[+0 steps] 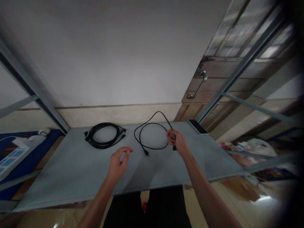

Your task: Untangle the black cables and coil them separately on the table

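My right hand (177,141) is closed around one end of a thin black cable (154,123), with a dark connector showing just below the fingers. From that hand the cable rises in an arc, then lies in loose loops on the grey tabletop (152,171). Its other plug (146,153) rests on the surface between my hands. My left hand (120,160) is over the table with nothing in it, fingers gently curved and a gap between thumb and palm. Beyond it, to the left, lies a thicker coiled black cable bundle (104,145) with several plugs sticking out.
A phone-like black slab (198,126) lies at the table's back right corner. Metal frame posts (228,79) rise at both sides. To the left, a white power strip (17,155) sits on a blue surface. A wall stands behind, with a wooden door (213,72) at right.
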Available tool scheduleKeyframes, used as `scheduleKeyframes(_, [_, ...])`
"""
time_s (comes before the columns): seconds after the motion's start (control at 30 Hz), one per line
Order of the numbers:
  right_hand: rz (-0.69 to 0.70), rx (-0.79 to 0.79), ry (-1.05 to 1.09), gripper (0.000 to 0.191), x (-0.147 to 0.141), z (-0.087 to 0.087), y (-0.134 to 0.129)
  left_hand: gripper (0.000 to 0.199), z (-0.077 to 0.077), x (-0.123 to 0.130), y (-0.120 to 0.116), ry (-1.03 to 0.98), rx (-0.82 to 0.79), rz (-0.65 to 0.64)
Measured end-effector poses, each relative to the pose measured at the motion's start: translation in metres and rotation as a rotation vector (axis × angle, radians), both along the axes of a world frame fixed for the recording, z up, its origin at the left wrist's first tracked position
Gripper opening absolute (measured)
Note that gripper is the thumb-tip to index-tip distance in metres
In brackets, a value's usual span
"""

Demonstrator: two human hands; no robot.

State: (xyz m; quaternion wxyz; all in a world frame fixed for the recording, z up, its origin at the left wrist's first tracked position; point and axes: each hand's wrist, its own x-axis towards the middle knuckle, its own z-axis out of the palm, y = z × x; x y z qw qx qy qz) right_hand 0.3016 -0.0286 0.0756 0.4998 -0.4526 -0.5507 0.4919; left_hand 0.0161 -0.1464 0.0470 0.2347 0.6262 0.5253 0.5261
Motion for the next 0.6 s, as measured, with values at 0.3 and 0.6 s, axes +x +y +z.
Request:
scheduleKeyframes(0.3, [0.465, 0.097, -0.478, 0.025, -0.090, -0.026, -0.128, 0.038, -0.008, 0.072, -0.020, -0.649, -0.426, -0.111])
scheduleKeyframes(0.6, [0.584, 0.179, -0.764, 0.038, -0.098, -0.050, -0.120, 0.047, -0.019, 0.033, -0.039, -1.259, -0.408, -0.034])
